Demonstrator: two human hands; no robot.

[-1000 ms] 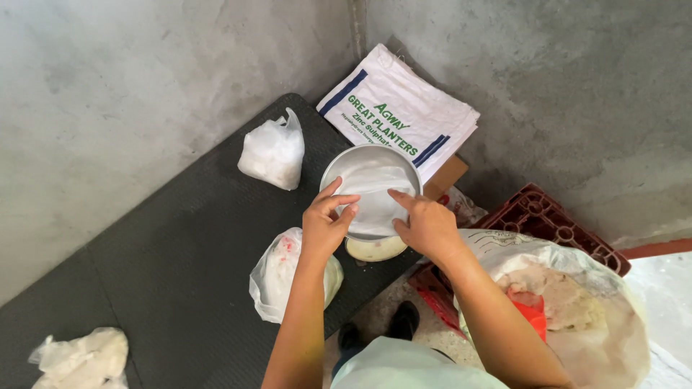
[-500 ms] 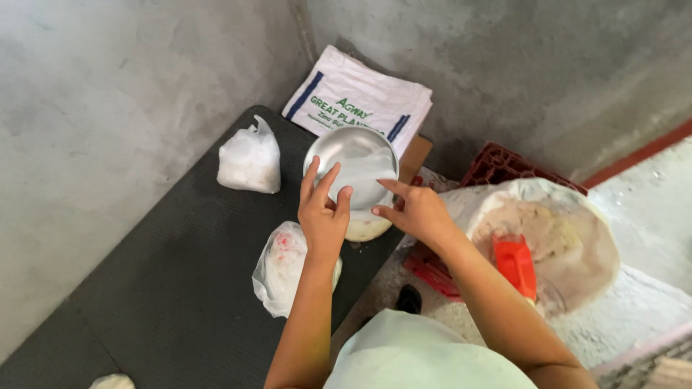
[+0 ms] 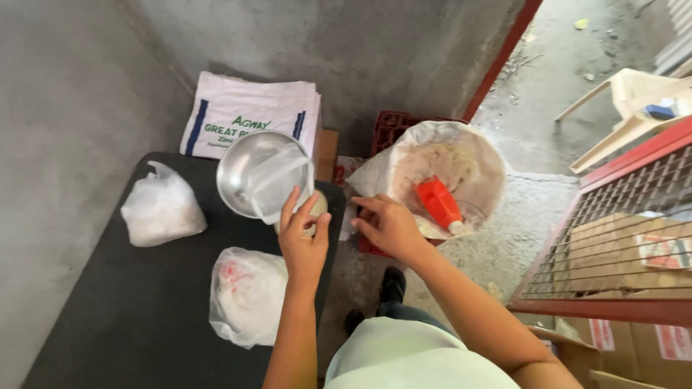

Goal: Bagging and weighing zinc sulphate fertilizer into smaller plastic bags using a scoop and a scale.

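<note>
A person's left hand (image 3: pixel 304 241), fingers spread, is steadying a clear bag (image 3: pixel 280 181) over a metal bowl (image 3: pixel 252 169); the right hand (image 3: pixel 389 225), half-curled and empty, is hovering beside a sack (image 3: pixel 404 162).

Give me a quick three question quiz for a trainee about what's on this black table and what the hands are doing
1. True or false: the left hand touches the clear bag lying in the metal bowl.
2. Which colour is the scoop in the big lined sack: A blue, B red, C green?
3. How many tied white bags sit on the black table?

Key: 1 true. 2 B. 3 two: one by the wall, one near the table's front.
</note>
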